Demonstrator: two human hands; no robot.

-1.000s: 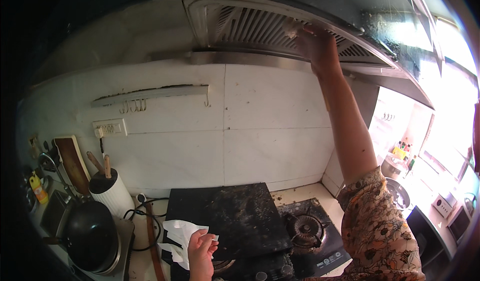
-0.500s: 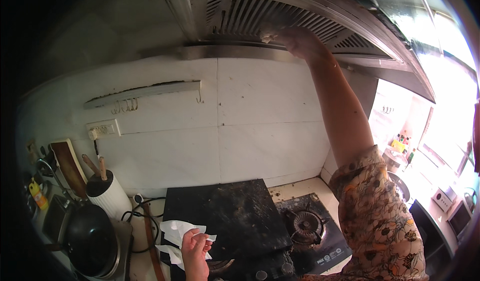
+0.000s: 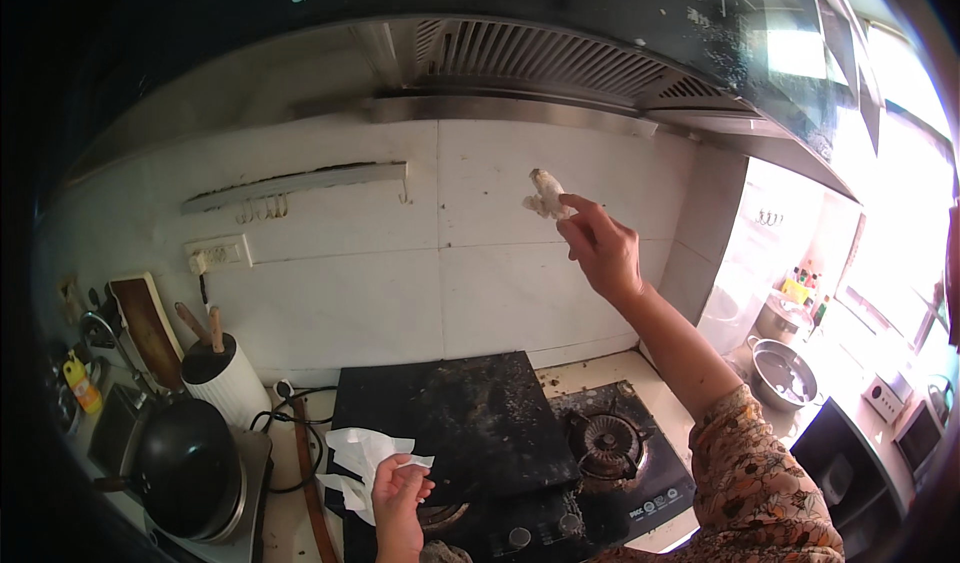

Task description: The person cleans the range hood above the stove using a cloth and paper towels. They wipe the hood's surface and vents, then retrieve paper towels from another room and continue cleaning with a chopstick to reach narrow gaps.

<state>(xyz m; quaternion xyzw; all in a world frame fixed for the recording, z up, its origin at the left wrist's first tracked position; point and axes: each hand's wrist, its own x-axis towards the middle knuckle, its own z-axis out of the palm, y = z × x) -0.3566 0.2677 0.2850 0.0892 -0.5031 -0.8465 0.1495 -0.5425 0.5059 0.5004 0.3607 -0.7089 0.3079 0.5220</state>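
Note:
My right hand (image 3: 597,246) is raised in front of the white tiled wall, below the range hood (image 3: 560,63). Its fingers pinch a small crumpled, soiled wad of paper (image 3: 545,196). My left hand (image 3: 400,498) is low over the left part of the stove and grips white tissue paper (image 3: 362,460) that hangs out to its left. Below lies a black gas stove (image 3: 600,483) with a dark dirty sheet (image 3: 460,418) laid over its left burner.
A black wok (image 3: 185,468) sits at the left beside a white utensil holder (image 3: 225,378). A wall socket (image 3: 222,255) and hook rail (image 3: 300,183) are on the tiles. A steel pot (image 3: 785,373) stands at the right counter near a bright window.
My right hand came down from the hood's grille to chest height before the wall, with the soiled wad in it. My left hand stayed over the stove with the tissue.

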